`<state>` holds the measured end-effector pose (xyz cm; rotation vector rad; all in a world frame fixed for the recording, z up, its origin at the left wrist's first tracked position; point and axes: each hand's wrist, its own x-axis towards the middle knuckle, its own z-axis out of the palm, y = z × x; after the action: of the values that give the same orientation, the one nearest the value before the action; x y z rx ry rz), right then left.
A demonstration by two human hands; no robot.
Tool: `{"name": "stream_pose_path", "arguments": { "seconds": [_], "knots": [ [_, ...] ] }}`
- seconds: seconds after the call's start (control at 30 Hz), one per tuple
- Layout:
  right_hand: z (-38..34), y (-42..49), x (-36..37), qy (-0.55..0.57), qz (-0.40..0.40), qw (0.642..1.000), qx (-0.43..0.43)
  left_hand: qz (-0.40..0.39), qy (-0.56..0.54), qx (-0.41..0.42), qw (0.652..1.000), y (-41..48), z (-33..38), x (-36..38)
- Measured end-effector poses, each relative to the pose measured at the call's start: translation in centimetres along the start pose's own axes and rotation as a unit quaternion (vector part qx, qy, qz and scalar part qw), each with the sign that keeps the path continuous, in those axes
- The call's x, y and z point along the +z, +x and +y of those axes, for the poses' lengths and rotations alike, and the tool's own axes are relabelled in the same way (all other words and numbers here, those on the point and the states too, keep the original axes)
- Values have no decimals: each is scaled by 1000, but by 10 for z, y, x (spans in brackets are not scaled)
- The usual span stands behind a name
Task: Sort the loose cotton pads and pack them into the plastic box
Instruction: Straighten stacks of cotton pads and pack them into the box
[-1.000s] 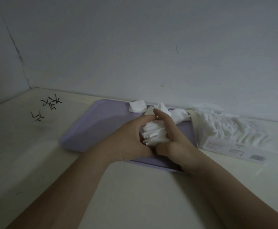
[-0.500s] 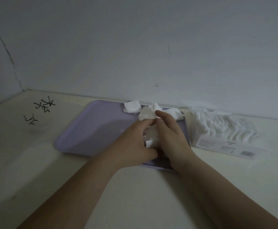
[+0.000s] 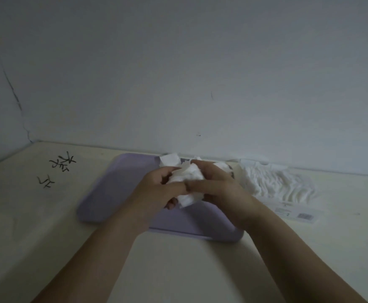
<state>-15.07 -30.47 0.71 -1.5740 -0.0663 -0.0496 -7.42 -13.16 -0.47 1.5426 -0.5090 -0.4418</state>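
Note:
A bundle of white cotton pads [image 3: 187,182] is pressed between my left hand [image 3: 157,191] and my right hand [image 3: 220,189], just above the lilac tray [image 3: 117,184]. Both hands curl around the bundle, fingers meeting in front of it. A few loose pads [image 3: 170,159] lie at the tray's far edge, partly hidden behind my hands. To the right stands the clear plastic box [image 3: 296,214], filled with rows of white pads [image 3: 277,184].
The cream table [image 3: 178,265] meets a grey wall along the back, with a corner at the far left. Black handwritten marks [image 3: 58,169] are on the table left of the tray.
The bundle has been gathered higher and looser between both hands, with pad edges now sticking out below. My view has shifted slightly, so the tray sits a bit further right.

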Motion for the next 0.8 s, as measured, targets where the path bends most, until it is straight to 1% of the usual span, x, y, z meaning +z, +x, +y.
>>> {"name": "stream_pose_path", "arguments": {
  "seconds": [0.03, 0.13, 0.23, 0.3, 0.37, 0.43, 0.53, 0.6, 0.7, 0.8],
  "knots": [
    [-2, 1, -2, -18, 5, 1000, 8, -6, -18, 3, 1000, 0, 1, 0],
    [-12, 0, -10, -32, 54, 997, 43, -16, -55, 5, 998, 1, 8, -1],
    [-25, -11, -27, -62, 39, 995, 62, -63, -67, -1, 996, 4, 23, 9],
    [-35, -22, -34, -63, 43, 994, 83, -64, -73, -8, 995, 7, 31, 18],
    [-41, -35, -43, -54, 75, 992, 89, -67, -56, -5, 996, 9, 38, 35],
    [-46, -46, -55, -33, 148, 985, 77, -47, -25, 11, 999, 11, 43, 54],
    [-55, -66, -86, -19, 299, 953, 52, 13, 61, 56, 996, 18, 51, 86],
    [-61, -80, -107, -49, 361, 930, 48, 12, 142, 109, 984, 23, 50, 102],
    [-65, -100, -127, -83, 388, 916, 56, -43, 283, 174, 942, 27, 44, 129],
    [-57, -109, -133, -176, 364, 912, 64, -108, 398, 209, 886, 35, 38, 157]
  ]
}}
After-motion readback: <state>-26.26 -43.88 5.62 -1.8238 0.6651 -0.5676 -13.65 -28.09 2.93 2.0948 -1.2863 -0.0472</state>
